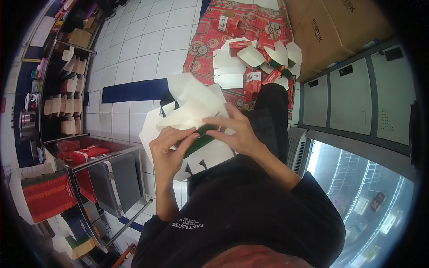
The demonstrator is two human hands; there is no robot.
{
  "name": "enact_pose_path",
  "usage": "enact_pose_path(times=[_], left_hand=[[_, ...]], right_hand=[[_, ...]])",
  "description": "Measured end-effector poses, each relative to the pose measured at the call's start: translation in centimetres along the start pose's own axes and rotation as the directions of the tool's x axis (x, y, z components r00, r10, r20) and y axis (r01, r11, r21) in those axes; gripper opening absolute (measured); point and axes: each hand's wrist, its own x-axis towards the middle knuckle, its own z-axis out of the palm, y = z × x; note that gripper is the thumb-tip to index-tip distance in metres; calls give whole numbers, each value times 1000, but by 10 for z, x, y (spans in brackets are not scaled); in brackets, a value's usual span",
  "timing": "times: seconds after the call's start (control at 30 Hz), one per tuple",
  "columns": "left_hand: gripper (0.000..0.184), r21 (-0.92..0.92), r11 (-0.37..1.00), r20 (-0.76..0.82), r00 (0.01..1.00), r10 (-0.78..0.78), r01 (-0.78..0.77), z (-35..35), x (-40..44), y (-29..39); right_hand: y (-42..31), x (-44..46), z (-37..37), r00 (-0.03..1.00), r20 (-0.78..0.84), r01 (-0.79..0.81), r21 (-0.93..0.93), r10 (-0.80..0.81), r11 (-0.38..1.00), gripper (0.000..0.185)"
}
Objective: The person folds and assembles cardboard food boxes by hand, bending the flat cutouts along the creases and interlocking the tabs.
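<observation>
A partly folded cardboard food box (196, 142), white inside and green outside, is between my two hands above my lap. My left hand (172, 144) pinches the edge of its green panel between thumb and fingers. On the other side my right hand (239, 131) grips the same box, its thumb on the green part and its fingers over the white flap. That white flap is smeared by motion. Under the box, flat white cardboard blanks (199, 164) with cut slots lie across my lap.
Ahead, a pile of red, white and green boxes (263, 60) lies on a red patterned mat (205, 51). Shelves with stacked boxes (65, 106) and a metal rack (107, 158) stand left. Grey lockers (348, 94), a large carton (330, 31) and a lit glass-front fridge (357, 192) are right.
</observation>
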Motion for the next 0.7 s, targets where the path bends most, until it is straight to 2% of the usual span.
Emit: enact_pose_path(times=[0.13, 0.23, 0.3, 0.33, 0.37, 0.43, 0.5, 0.53, 0.57, 0.6, 0.63, 0.7], left_hand=[[19, 21, 1000, 55, 998, -14, 13, -4, 4, 8], [16, 19, 999, -8, 999, -31, 31, -1, 5, 12], [33, 126, 991, 68, 997, 27, -35, -3, 6, 12], [33, 128, 991, 67, 997, 27, -35, 1, 9, 16], [46, 280, 952, -62, 987, 150, -127, 8, 12, 23], [59, 438, 880, -178, 942, 286, -184, 21, 8, 19], [68, 228, 965, -242, 952, 186, -131, 41, -15, -15], [59, 136, 987, -22, 996, 86, -82, 43, -22, -19], [60, 87, 996, 245, 968, -56, 36, 46, -29, -23], [62, 73, 983, 496, 849, -180, 166, 51, -38, -26], [62, 73, 982, 498, 847, -185, 172, 56, -49, -29], [66, 173, 983, 630, 760, -162, 66, 69, -65, -38]], right_hand=[[-1, -1, 4, 1000, 23, 5, 31, -6, 1000, 54], [-9, 1, 3, 998, 14, 66, -15, -66, 998, 64], [-1, -3, 5, 997, -45, 64, -89, -68, 994, 75], [2, -4, 4, 997, -44, 66, -87, -70, 994, 75], [3, -7, 2, 994, -102, 34, -138, -48, 990, 74], [16, -8, -1, 960, -279, -40, -97, 11, 995, 73], [30, -1, -19, 909, -414, 2, -96, -42, 995, 80], [30, 5, -31, 869, -492, -27, -157, -54, 987, 80], [30, 11, -44, 822, -566, -64, -210, -68, 976, 80], [39, 19, -62, 792, -609, -146, -253, -40, 956, 82], [50, 25, -81, 760, -649, -231, -289, -13, 929, 83], [80, 31, -106, 767, -639, -292, -254, 67, 922, 86]])
